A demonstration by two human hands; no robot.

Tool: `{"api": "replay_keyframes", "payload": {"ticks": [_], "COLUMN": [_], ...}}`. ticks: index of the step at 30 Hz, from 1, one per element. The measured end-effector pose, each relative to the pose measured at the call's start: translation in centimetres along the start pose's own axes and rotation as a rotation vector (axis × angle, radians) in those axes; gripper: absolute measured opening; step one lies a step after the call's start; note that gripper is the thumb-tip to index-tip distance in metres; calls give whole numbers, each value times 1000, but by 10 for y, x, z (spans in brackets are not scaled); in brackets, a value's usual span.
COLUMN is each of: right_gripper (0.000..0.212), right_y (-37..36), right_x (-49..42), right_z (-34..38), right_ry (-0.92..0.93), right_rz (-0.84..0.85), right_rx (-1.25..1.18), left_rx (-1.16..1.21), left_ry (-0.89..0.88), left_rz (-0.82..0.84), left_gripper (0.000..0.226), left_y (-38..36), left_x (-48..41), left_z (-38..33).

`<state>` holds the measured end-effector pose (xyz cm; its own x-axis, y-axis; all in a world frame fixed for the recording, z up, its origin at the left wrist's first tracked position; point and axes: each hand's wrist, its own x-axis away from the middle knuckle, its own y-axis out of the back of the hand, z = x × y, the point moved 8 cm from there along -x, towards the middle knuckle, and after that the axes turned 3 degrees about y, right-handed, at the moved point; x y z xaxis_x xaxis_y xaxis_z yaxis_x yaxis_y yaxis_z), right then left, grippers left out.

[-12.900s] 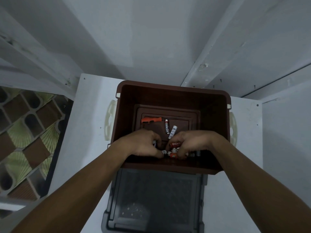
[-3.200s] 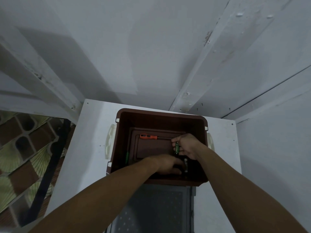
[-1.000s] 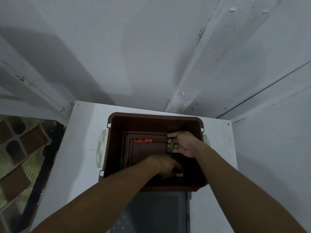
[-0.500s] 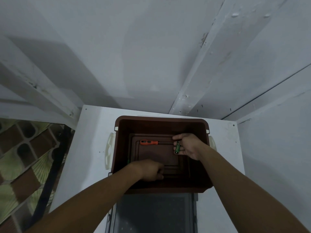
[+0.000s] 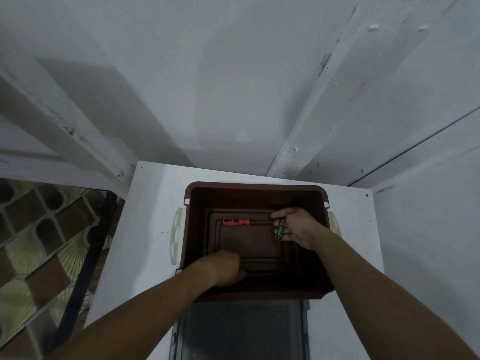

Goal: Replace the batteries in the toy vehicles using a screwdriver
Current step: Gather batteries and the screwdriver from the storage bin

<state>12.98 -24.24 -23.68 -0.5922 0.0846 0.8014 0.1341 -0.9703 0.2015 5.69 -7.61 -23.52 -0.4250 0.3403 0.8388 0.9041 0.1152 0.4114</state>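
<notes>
- Since a second ago, the left hand [image 5: 220, 266] has slid left along the near wall of the brown bin [image 5: 255, 185]. Its fingers are curled, and I cannot tell if it holds anything.
- White walls [image 5: 207, 74] meet behind a white table [image 5: 153, 229], with patterned floor tiles [image 5: 39, 242] to the left.
- The bin stands on the table, a grey tray [image 5: 241, 331] just nearer.
- Inside the bin, the right hand [image 5: 298, 227] grips a green battery [image 5: 280, 229] beside the orange screwdriver [image 5: 236, 221].

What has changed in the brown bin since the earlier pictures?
The loose red and white batteries are gone from the bin floor. The left hand slid from the near middle toward the near left corner. The right hand took a green battery and holds it beside the screwdriver tip. Screwdriver and bin stayed put.
</notes>
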Motion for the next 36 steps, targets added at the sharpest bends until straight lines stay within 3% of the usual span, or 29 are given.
{"api": "replay_keyframes", "payload": {"ticks": [8,19,22,28,36], "right_gripper": [36,35,36,36,38], "right_y": [0,-1,-2,-3,-3], "right_x": [2,9,10,10,9], "right_z": [0,0,0,1,0], "right_ry": [18,54,60,67,81], "right_rz": [-10,-27,-27,-30,-34], "right_rx": [27,36,41,32,29], "left_rx": [9,-54,48,151,300], "left_ry": [-79,26,19,-59,8], "left_rz": [66,-92,-124,21,207], "left_gripper": [42,50,47,40,44], "left_y": [4,13,17,23,23], "left_x": [18,10,9,20,28], "left_z": [6,13,16,11,11]}}
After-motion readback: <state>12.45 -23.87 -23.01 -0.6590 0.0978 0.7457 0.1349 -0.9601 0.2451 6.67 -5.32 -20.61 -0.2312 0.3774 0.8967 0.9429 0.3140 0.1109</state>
